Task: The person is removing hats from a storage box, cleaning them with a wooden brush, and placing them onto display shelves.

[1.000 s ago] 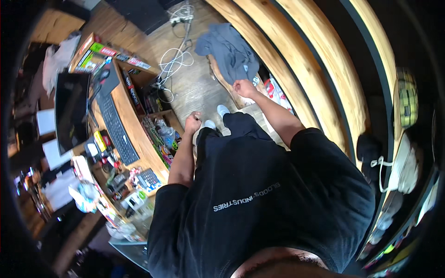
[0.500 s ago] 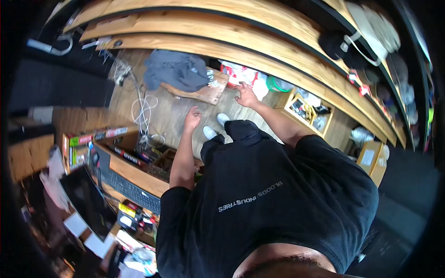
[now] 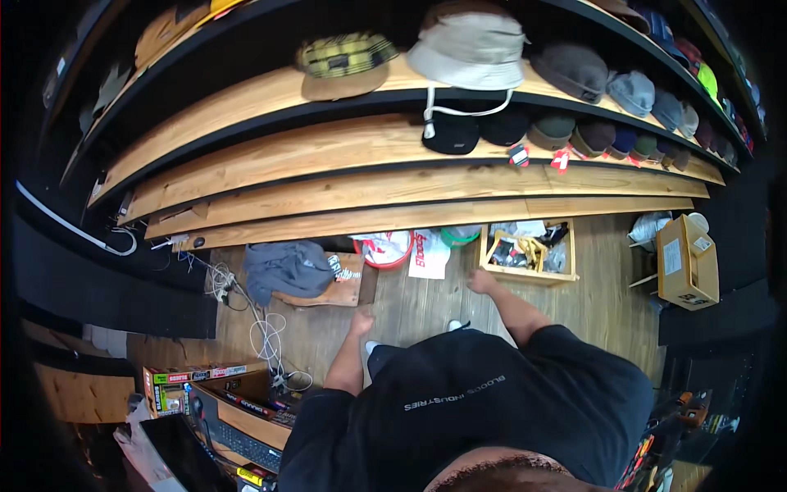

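Head camera: a wooden box (image 3: 533,276) packed with yellow, dark and clear-plastic items sits on the floor below wooden shelves (image 3: 328,184), a person's right hand (image 3: 482,282) just beside its near left corner; whether they touch cannot be told. To its left, a green tub (image 3: 461,241) stands partly under the lowest shelf, next to a white bag (image 3: 429,259) with red print and a red basket (image 3: 385,265) filled with white and red material. The left hand (image 3: 361,321) hangs near a board (image 3: 343,291) partly covered by gray cloth (image 3: 287,271). Both hands' fingers look loosely curled, too small to tell how far apart.
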A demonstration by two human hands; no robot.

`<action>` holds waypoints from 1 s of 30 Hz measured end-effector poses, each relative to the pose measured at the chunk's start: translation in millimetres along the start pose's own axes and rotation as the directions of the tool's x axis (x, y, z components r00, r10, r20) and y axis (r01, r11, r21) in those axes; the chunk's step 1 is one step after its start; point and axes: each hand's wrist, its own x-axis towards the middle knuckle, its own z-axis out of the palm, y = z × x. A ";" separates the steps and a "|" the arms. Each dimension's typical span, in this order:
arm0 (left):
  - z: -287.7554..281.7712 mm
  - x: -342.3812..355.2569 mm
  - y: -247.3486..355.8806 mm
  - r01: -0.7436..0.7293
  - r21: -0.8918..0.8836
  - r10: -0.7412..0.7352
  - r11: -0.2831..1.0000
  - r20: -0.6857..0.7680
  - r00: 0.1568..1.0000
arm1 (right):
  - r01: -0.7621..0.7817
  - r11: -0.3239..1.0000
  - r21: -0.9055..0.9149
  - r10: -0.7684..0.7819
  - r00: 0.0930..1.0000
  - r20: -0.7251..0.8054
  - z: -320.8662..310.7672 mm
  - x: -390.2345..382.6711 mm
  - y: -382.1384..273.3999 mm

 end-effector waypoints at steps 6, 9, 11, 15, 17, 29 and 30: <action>55.4 -7.4 47.7 -0.194 0.452 -0.115 0.870 0.570 0.814 | -0.182 0.983 -0.005 0.182 0.981 0.069 44.9 -127.9 173.7; 64.3 -3.6 82.4 -0.242 0.382 0.020 0.892 0.500 0.866 | -0.261 0.820 0.510 0.316 0.949 -0.022 72.7 -218.0 226.9; 67.8 7.2 101.4 -0.216 0.330 0.067 0.919 0.408 0.910 | 0.561 0.421 0.713 0.003 0.785 -0.620 96.1 -299.1 244.7; 72.2 37.0 122.4 -0.243 0.363 0.087 0.900 0.396 0.914 | 0.154 0.484 0.861 -0.113 0.987 -0.113 127.4 -347.2 267.0; 71.2 51.3 129.0 -0.200 0.309 0.068 0.930 0.390 0.918 | 0.214 0.314 0.925 -0.242 0.960 -0.140 144.1 -335.4 257.9; 10.4 62.5 60.5 -0.218 0.288 0.128 0.933 0.303 0.945 | -0.492 0.803 0.338 0.364 0.852 0.376 74.5 -73.3 67.3; 2.3 63.1 41.9 -0.211 0.270 0.134 0.939 0.279 0.951 | -0.287 0.923 0.258 0.213 0.936 0.281 69.9 -57.2 53.9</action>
